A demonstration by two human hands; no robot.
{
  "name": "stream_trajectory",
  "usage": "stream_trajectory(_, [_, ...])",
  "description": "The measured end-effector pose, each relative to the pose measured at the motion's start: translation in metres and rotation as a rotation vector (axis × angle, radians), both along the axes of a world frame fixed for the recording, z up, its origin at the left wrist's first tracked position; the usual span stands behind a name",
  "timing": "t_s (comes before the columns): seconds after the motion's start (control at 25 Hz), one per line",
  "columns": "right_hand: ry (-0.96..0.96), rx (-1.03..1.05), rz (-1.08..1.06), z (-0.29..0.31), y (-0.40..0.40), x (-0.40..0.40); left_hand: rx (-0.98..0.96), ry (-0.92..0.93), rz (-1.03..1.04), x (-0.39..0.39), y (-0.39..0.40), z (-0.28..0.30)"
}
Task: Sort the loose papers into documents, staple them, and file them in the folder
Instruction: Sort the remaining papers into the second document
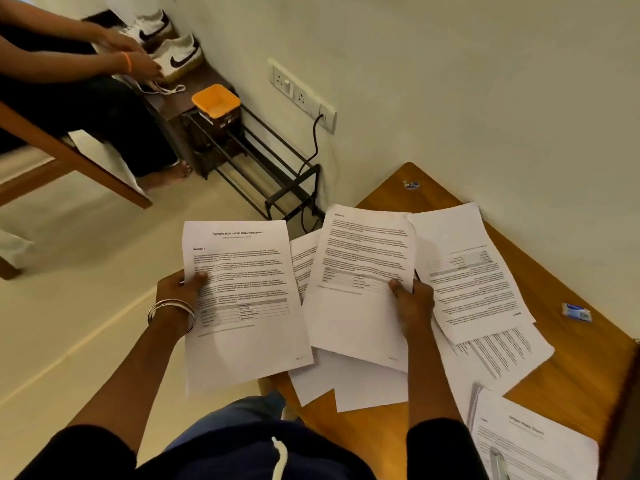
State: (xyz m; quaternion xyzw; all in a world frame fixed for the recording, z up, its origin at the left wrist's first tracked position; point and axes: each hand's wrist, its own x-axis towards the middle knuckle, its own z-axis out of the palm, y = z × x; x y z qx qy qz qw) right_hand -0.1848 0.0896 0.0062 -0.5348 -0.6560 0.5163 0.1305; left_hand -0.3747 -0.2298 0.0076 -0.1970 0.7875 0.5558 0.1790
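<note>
Our left hand (pixel 180 289) pinches the left edge of a title sheet (pixel 242 299) headed "Sample Internship Documentation", held off the table's left side, its long axis running away from us and its heading at the far end. Our right hand (pixel 414 306) pinches a second printed page (pixel 363 271), likewise upright and tilted slightly right, above loose papers (pixel 485 348) fanned across the wooden table (pixel 581 375). One sheet (pixel 471 271) beside it lies turned with its text upside down.
</note>
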Motion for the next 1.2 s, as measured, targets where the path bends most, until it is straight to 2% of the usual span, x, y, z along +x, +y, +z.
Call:
stream_trajectory(0.12, [-0.143,0.003,-0.011,-0.013,-0.002,0.013,0.026,-0.01,-0.041,0.002,0.013,0.002])
stream_trajectory(0.44, [-0.246,-0.05,0.01,-0.026,-0.012,0.029,0.009,-0.015,-0.043,0.005,0.015,0.001])
stream_trajectory(0.6, [-0.243,-0.063,-0.002,-0.031,-0.011,0.029,0.004,-0.036,-0.019,0.005,0.013,0.002])
stream_trajectory(0.68, [-0.179,-0.088,-0.032,-0.024,-0.01,0.024,0.004,-0.029,-0.012,0.006,0.015,0.004])
stream_trajectory(0.8, [0.031,0.023,-0.186,0.01,0.006,0.017,0.011,-0.018,-0.008,0.008,0.017,0.006])
stream_trajectory(0.92, [0.091,0.127,-0.539,0.023,0.048,0.035,0.004,-0.019,-0.008,0.008,0.015,0.005])
stream_trajectory(1.0, [0.05,-0.026,-0.773,0.013,0.072,0.058,0.007,-0.028,-0.016,0.009,0.015,0.005])
stream_trajectory(1.08, [0.125,-0.249,-0.906,0.002,0.078,0.071,0.0,-0.032,-0.018,0.009,0.016,0.005])
stream_trajectory(1.2, [0.298,-0.476,-0.813,0.003,0.063,0.069,-0.017,-0.023,-0.013,0.011,0.02,0.005])
